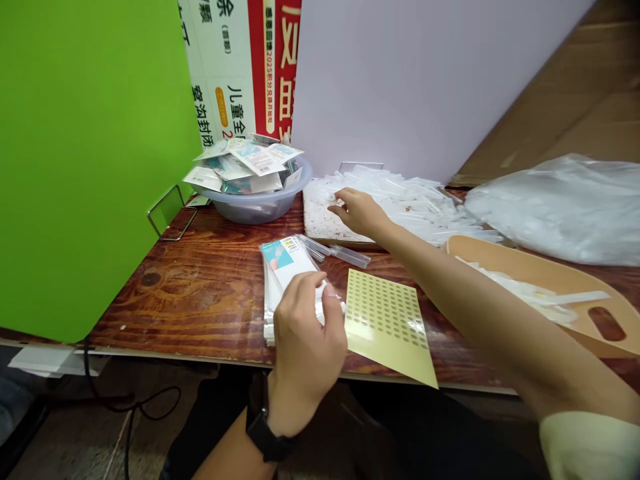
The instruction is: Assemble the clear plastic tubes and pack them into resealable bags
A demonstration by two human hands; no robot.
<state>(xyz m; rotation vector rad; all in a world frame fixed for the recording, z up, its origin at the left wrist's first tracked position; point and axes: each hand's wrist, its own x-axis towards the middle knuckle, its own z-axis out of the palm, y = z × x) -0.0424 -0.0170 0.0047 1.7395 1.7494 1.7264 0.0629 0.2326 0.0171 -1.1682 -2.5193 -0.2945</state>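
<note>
A big wooden bench [200,293] runs across the view, and its front edge passes just under the hands. A tall green board [90,160] stands at its left side, and a pale purple board [415,80] stands at the back. A wide patch of brown wood lies between the green board and the packets. On the right sits a big clear bag [555,210], with a tan tray [525,280] in front of it. At the back, a gray bowl [250,207] is full of small packets. A pile of clear tubes [400,200] lies on a speckled board [315,213]. The right hand [360,213] is half open, low over that pile, by the board's near edge. The left hand [305,340], with a black watch [265,433], is closed on a stack of packets [285,267]. Beside it lies a yellow dot sheet [387,327], its corner reaching the bench edge.
</note>
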